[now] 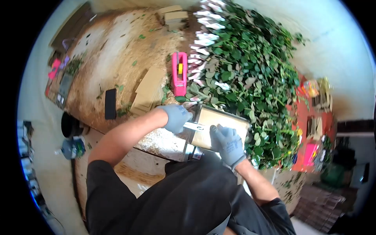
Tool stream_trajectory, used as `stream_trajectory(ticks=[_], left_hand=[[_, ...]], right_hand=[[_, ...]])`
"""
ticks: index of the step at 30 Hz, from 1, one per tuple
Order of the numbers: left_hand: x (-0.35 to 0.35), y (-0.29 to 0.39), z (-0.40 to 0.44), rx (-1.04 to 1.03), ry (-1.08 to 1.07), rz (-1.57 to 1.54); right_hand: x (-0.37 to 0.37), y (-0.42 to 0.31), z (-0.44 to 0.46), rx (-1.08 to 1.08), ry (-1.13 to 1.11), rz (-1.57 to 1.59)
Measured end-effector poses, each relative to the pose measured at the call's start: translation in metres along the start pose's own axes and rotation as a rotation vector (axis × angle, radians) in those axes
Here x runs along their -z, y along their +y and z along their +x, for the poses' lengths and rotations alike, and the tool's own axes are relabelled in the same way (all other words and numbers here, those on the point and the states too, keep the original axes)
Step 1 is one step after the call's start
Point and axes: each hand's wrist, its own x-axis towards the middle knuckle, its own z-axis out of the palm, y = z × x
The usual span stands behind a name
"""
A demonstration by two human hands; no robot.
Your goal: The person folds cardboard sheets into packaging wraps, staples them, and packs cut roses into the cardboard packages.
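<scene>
I see harsh glare whitening the near edge of the table [117, 47] and brightness washing the wall [333, 35]; the lower right is dim, black rounded borders curve everything, and outer details blur.

A pale, narrow object [193, 126] is sticking out from the gloved left hand [178, 118] and is pointing towards the gloved right hand [229, 144]. Near its end I am seeing a dark oval mark; what exactly the object is, I cannot tell. A plain tan sheet [213, 116] is lying flat beneath the right hand. A shallow frame [226, 111] with dark rim is surrounding the sheet, its left side standing just beside the left hand.
</scene>
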Motion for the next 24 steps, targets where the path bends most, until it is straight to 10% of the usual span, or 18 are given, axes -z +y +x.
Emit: stream_trajectory(ticks=[8, 24], left_hand=[[-0.023, -0.049, 0.038, 0.162, 0.386, 0.731], [-0.048, -0.073, 0.079, -0.163, 0.657, 0.717]], right_hand=[[-0.002, -0.002, 0.006, 0.0, 0.064, -0.022], [-0.031, 0.018, -0.012, -0.201, 0.054, 0.339]])
